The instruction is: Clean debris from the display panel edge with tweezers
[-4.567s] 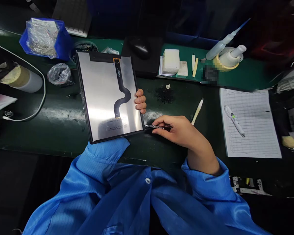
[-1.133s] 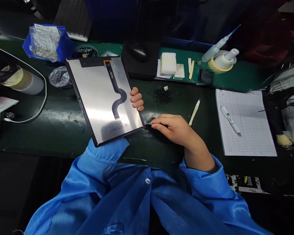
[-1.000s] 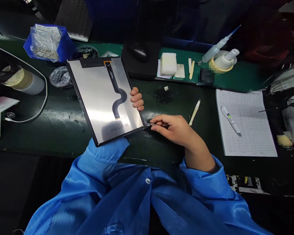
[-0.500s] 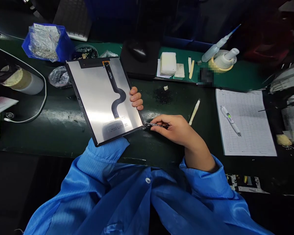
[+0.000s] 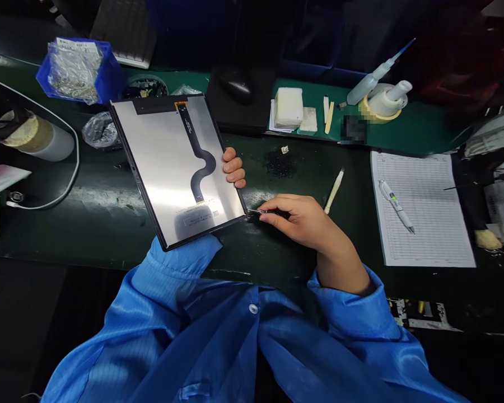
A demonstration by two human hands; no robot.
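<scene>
A tablet display panel [image 5: 159,162], its silvery back facing up and a dark curved flex cable [image 5: 204,162] running down it, is held tilted above the bench. My left hand [image 5: 234,168] grips it from beneath; only the fingertips show, curled over its right edge, and the palm is hidden. My right hand [image 5: 304,221] is closed in a pinch around slim metal tweezers [image 5: 254,211]. Their tip meets the panel's lower right corner, though whether it grips anything there is too small to tell.
Dark crumbs [image 5: 279,163] lie on the bench beyond my right hand, with a pale stick [image 5: 334,191] beside them. To the right are a printed form [image 5: 428,224] and a pen [image 5: 397,207]. Along the back stand a blue bin [image 5: 113,75], a white block [image 5: 288,108] and a dropper bottle [image 5: 367,87].
The fingers of my right hand have shifted slightly on the tweezers, whose tip stays at the panel's corner. My left hand and the panel have barely moved.
</scene>
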